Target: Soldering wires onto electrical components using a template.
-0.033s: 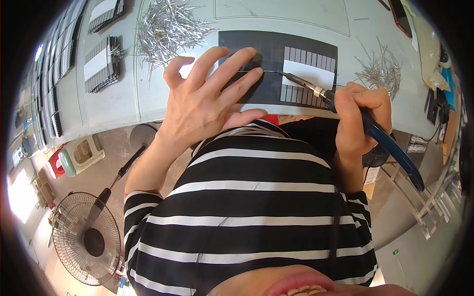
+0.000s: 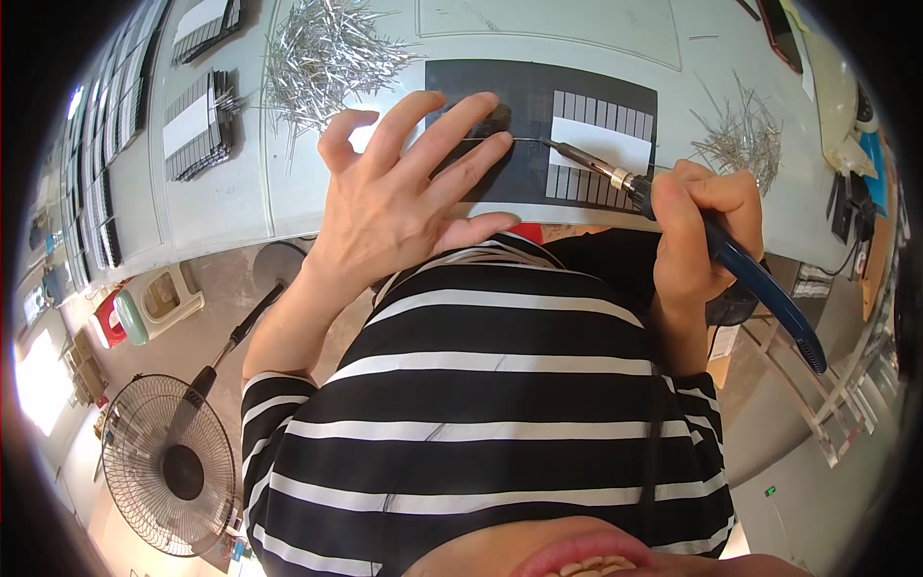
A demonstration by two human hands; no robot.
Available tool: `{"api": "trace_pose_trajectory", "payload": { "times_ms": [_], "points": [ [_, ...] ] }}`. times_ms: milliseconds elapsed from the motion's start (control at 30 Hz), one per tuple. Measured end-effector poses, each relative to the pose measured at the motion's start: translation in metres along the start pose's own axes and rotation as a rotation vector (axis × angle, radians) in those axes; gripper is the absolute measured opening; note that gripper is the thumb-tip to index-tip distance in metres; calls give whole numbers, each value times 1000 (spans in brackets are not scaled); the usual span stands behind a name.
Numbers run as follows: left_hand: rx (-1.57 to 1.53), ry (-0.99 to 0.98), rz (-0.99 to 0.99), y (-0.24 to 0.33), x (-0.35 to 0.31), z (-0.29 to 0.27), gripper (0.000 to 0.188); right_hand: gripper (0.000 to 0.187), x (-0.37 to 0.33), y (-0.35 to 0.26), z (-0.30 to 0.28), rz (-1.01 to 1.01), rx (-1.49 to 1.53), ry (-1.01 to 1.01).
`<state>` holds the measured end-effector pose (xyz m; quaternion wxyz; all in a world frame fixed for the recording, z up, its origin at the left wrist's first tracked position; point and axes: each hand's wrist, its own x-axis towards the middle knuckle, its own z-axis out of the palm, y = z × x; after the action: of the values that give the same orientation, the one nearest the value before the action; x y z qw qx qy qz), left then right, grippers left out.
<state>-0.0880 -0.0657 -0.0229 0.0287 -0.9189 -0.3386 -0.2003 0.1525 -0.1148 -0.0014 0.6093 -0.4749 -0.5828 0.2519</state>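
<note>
My left hand (image 2: pixel 389 207) lies with fingers spread over a dark mat (image 2: pixel 529 82) at the table's near edge. Its index fingertip presses a thin silver strip (image 2: pixel 528 139) that runs rightward from under the fingers. My right hand (image 2: pixel 711 221) is closed round the dark blue handle of a soldering iron (image 2: pixel 774 308). The iron's tip points left and meets the strip's right end, as far as I can see. Just beside the tip, on the mat's right part, sits a panel of narrow grey strips with a white band (image 2: pixel 601 142) across its middle.
A large heap of silver strips (image 2: pixel 332 62) lies beyond my left hand, a smaller heap (image 2: pixel 738 139) at the right. Stacked grey-and-white panels (image 2: pixel 199 130) stand at the left. Below the table are a standing fan (image 2: pixel 178 471) and a stool (image 2: pixel 163 303).
</note>
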Motion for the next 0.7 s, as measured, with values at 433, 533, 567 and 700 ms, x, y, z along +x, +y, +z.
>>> {"api": "trace_pose_trajectory", "payload": {
  "times_ms": [433, 533, 567, 700],
  "points": [
    [71, -88, 13, 1, 3, -5, 54, 23, 1, 2, 1, -29, -11, -32],
    [62, -91, 9, 1, 3, -6, 54, 23, 2, 3, 1, -33, -13, -31],
    [62, -91, 8, 1, 3, -5, 54, 23, 2, 3, 0, -39, -26, -36],
    [55, -96, 6, 1, 3, -5, 54, 22, 1, 4, 0, -54, -21, -39]
  ]
}}
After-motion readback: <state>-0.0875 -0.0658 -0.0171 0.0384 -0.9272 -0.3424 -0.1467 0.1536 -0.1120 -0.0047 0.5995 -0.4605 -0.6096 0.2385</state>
